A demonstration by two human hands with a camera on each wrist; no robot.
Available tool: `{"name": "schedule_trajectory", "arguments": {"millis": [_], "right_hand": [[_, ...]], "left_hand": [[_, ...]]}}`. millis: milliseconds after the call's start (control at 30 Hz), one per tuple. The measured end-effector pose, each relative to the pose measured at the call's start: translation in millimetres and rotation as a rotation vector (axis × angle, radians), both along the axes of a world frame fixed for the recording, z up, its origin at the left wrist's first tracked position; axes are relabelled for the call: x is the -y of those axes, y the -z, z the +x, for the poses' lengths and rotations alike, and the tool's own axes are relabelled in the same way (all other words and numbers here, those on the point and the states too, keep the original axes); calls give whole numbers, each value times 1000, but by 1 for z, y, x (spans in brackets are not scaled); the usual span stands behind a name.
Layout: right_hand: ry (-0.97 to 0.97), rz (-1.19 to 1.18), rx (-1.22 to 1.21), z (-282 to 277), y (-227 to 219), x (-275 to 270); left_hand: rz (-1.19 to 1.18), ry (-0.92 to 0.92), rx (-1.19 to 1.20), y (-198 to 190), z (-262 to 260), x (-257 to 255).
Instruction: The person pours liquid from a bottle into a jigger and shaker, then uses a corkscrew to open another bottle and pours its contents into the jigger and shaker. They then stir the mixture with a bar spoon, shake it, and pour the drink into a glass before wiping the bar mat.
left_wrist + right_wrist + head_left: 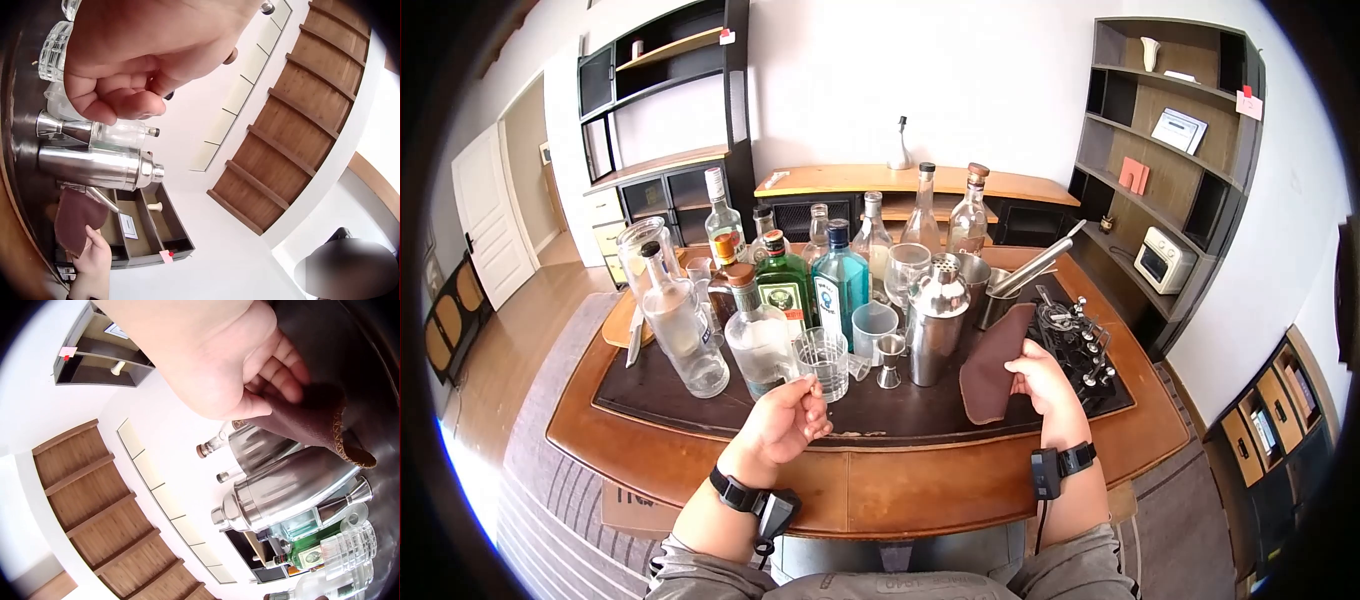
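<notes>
- Left hand [788,420]: nearer the person than the shaker [935,345] and to its left; fingers loosely curled, nothing seen between them.
- Right hand [1040,378]: right of the shaker and a little nearer the person; thumb and fingers pinch the leather piece [992,375] by its right edge.
- The leather piece: just right of the shaker, reaching leftward from the right fingers into the gap between. Its long axis slants, upper end away and rightward, lower end toward the person; whether that end touches the mat [920,420] I cannot tell. The right hand is the nearer one; the left is well apart, past the shaker's left side.
- Tumbler [821,368]: left of the shaker, just beyond the left fingers.
- Measuring cup [889,362]: just beside the shaker's left.
- Green bottle [783,285]: farther back, left of the shaker.
</notes>
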State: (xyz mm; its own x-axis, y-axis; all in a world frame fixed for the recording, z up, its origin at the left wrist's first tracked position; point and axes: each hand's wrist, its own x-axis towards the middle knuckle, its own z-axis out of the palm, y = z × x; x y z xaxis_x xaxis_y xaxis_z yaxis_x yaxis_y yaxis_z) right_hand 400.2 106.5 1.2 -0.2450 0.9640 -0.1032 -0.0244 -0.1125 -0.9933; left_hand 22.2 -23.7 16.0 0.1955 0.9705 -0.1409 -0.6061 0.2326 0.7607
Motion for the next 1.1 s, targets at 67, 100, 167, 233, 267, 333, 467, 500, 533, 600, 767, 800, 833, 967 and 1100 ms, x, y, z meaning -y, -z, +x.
{"name": "schedule_trajectory", "arguments": {"millis": [67, 100, 167, 233, 267, 333, 467, 500, 533, 600, 767, 800, 833, 967, 1100], "right_hand": [[-1, 8, -22, 1, 0, 1], [1, 11, -19, 1, 0, 1], [-4, 14, -13, 0, 1, 1], [-8, 9, -7, -1, 0, 2], [-7, 7, -5, -1, -1, 3], [-7, 4, -11, 2, 4, 0], [-3, 6, -9, 1, 1, 1], [-2, 8, -7, 0, 0, 2], [0, 9, -6, -1, 0, 2], [-4, 14, -3, -1, 0, 2], [-26, 20, -18, 1, 2, 1], [-12, 17, -23, -1, 1, 2], [2, 14, -27, -3, -1, 4], [16, 13, -35, -6, -4, 7], [-26, 13, -13, 0, 2, 2]], "left_hand": [[-10, -6, 50, 6, -1, -2], [-16, -6, 66, 7, 0, -2], [-31, 9, 96, 10, 2, -3], [-73, -10, 127, 12, 7, -2], [-93, -15, 142, 12, 9, -2], [-115, -13, 143, 17, 10, -5], [-115, -25, 165, 28, 5, -11], [-127, -49, 161, 27, 5, -11], [-140, -72, 157, 25, 6, -10], [-167, -113, 147, 20, 6, -9], [-116, -68, 79, 24, -4, -13], [-68, -59, -69, 22, -6, -13], [-18, -50, -217, 18, -8, -13], [271, -133, -1094, 21, -3, -13], [290, -16, -1394, 18, -3, -11]]}}
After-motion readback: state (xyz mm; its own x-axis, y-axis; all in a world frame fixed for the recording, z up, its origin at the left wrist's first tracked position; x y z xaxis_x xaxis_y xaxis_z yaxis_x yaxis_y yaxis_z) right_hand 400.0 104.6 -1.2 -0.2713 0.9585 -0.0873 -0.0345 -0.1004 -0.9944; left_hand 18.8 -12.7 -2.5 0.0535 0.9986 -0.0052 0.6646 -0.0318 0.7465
